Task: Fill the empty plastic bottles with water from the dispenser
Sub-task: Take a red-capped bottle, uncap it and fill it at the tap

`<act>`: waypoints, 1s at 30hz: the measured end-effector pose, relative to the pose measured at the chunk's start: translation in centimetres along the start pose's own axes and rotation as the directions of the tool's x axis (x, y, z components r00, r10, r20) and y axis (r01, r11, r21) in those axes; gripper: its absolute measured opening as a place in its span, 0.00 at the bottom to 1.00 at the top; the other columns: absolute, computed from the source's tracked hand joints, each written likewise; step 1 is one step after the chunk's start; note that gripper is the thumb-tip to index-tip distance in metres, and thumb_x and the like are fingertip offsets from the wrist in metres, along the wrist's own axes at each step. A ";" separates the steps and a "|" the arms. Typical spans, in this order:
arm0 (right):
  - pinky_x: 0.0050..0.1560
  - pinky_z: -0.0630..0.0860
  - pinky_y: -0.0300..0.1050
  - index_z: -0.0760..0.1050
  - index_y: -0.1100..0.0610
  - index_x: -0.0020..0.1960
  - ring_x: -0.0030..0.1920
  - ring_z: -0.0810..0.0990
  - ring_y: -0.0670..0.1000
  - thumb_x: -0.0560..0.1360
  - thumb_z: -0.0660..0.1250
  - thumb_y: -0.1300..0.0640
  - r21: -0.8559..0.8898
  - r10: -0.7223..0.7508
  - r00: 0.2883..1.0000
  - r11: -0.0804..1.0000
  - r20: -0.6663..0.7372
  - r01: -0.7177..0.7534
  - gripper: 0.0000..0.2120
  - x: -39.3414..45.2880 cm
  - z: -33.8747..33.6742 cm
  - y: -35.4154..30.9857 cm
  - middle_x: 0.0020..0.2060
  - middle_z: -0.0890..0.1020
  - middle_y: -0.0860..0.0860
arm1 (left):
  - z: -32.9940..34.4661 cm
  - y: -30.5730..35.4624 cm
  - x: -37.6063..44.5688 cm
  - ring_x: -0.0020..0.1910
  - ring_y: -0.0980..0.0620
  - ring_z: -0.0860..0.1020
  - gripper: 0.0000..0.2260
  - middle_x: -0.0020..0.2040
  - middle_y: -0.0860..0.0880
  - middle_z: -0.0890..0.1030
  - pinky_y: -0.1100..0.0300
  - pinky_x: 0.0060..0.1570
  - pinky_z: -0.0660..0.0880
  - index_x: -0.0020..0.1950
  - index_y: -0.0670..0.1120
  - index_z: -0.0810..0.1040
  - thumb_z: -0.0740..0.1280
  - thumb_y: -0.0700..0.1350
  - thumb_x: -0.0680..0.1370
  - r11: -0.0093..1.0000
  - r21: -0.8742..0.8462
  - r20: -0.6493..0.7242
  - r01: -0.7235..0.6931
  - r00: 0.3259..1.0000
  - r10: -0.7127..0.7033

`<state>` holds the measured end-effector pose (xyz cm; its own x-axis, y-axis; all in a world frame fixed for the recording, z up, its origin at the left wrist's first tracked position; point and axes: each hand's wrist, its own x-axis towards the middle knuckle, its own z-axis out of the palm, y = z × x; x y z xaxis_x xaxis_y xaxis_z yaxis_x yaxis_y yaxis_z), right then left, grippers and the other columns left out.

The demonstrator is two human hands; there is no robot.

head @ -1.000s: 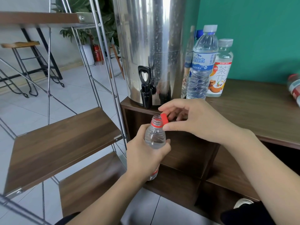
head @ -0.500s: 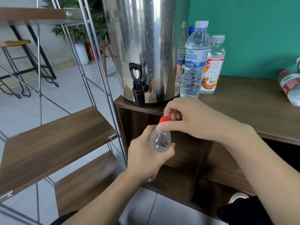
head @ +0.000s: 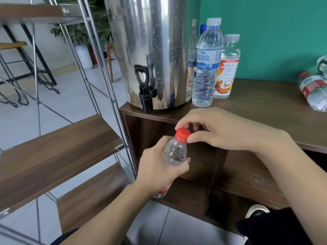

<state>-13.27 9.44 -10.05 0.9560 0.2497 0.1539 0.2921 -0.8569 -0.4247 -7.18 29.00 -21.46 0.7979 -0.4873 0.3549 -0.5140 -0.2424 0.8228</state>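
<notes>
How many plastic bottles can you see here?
5 for sure: one held bottle; three standing bottles beside the dispenser, clear, orange-labelled and one half hidden; one lying bottle. Others may be hidden.

A second ago the red cap (head: pixel 183 133) was held tilted beside the open mouth of the bottle (head: pixel 174 152). Now it sits squarely on the neck, at the middle of the frame. The right hand (head: pixel 223 129) has settled over it, thumb and fingertips pinching its sides. Both hands and the bottle have shifted a little toward the right of the frame.
</notes>
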 end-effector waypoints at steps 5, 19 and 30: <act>0.49 0.68 0.38 0.75 0.47 0.52 0.50 0.72 0.41 0.78 0.66 0.42 -0.142 0.021 1.000 0.990 -0.003 -0.021 0.10 -0.2 0.8 -0.4 0.46 0.74 0.42 | 0.2 0.2 -0.3 0.41 0.54 0.84 0.19 0.42 0.56 0.84 0.48 0.45 0.83 0.54 0.56 0.78 0.80 0.57 0.67 1.000 -0.013 0.063 0.010 0.998 -0.010; 0.37 0.68 0.44 0.68 0.55 0.36 0.37 0.70 0.50 0.76 0.63 0.32 -0.023 0.052 0.979 0.998 -0.197 -0.058 0.27 -1.9 1.5 1.2 0.34 0.72 0.49 | 2.4 2.5 -1.1 0.44 0.54 0.85 0.19 0.45 0.57 0.85 0.50 0.48 0.84 0.56 0.57 0.78 0.80 0.57 0.69 0.999 -0.034 0.032 0.037 0.999 -0.036; 0.62 0.74 0.50 0.76 0.47 0.62 0.56 0.75 0.46 0.77 0.61 0.33 -0.122 0.305 0.869 0.918 -0.389 -0.377 0.22 -7.4 -2.1 8.5 0.53 0.78 0.44 | 1.3 9.6 2.9 0.44 0.59 0.85 0.15 0.44 0.58 0.86 0.61 0.47 0.80 0.51 0.53 0.81 0.82 0.47 0.70 0.994 -0.108 -0.054 0.031 0.998 -0.037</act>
<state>-17.91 -0.63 -12.89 0.9101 -0.2199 0.3512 -0.0955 -0.9360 -0.3387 -10.21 24.15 -13.17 0.8322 -0.4316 0.3480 -0.4522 -0.1652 0.8765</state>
